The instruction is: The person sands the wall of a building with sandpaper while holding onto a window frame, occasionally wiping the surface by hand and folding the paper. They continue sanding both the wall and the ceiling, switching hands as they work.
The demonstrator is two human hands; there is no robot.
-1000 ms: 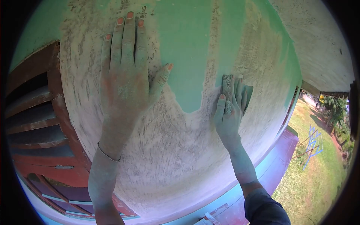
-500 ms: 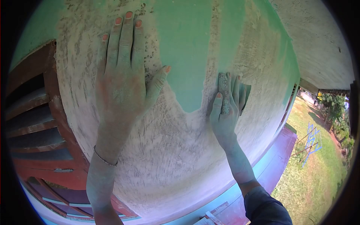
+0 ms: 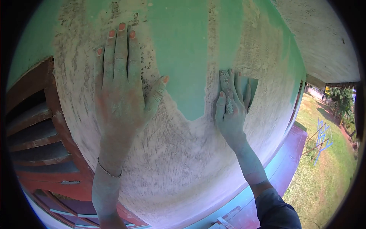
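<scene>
Done so far: I judge most of the wall [image 3: 179,171] around and below the hands to be rubbed back to pale, scratched plaster.
Left to do: a tongue of green paint [image 3: 187,68] sits between the two hands, with green streaks above and to its right.
Sandpaper: I see a small sheet [image 3: 251,83] flat on the wall at the tongue's right edge, mostly under the right hand.
Right hand [image 3: 230,114]: arm reaching up, fingers long and close together, pinning the sandpaper to the wall rather than curling round it.
Left hand [image 3: 120,95]: palm flat on bare plaster, fingers released and spread, holding nothing; bracelet [image 3: 108,170] at the wrist.
Surroundings: brown louvred shutter [image 3: 30,129] on the left.
</scene>
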